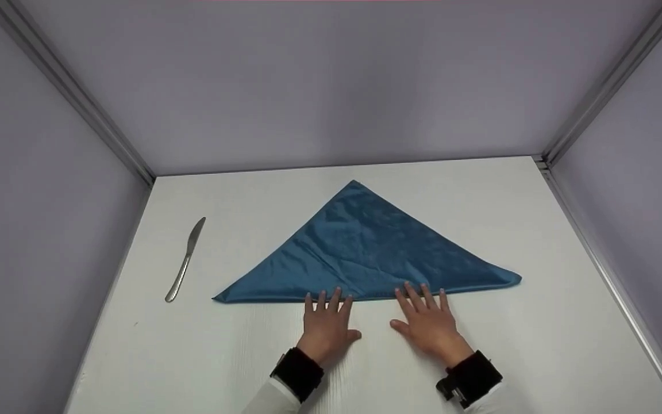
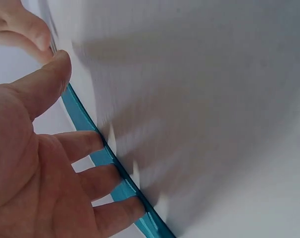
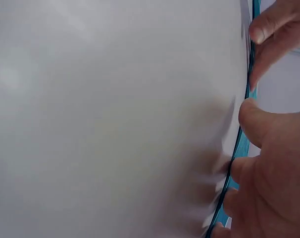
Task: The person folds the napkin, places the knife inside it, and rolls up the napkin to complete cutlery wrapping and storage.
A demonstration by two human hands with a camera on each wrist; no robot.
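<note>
A blue cloth [image 1: 365, 247] folded into a triangle lies flat on the white table [image 1: 538, 356], its long folded edge toward me and its tip pointing away. My left hand [image 1: 326, 322] lies flat, palm down, fingers straight, with the fingertips touching that near edge left of its middle. My right hand [image 1: 427, 319] lies flat the same way just to the right, fingertips on the edge. In the left wrist view my left hand [image 2: 46, 168] shows spread fingers against a thin strip of the blue cloth [image 2: 105, 156]. The right wrist view shows my right hand [image 3: 269, 163] beside the cloth [image 3: 241, 146] edge.
A steel table knife [image 1: 185, 260] lies on the table to the left of the cloth, blade pointing away. Grey walls with metal rails [image 1: 595, 253] close in the table on the left, back and right.
</note>
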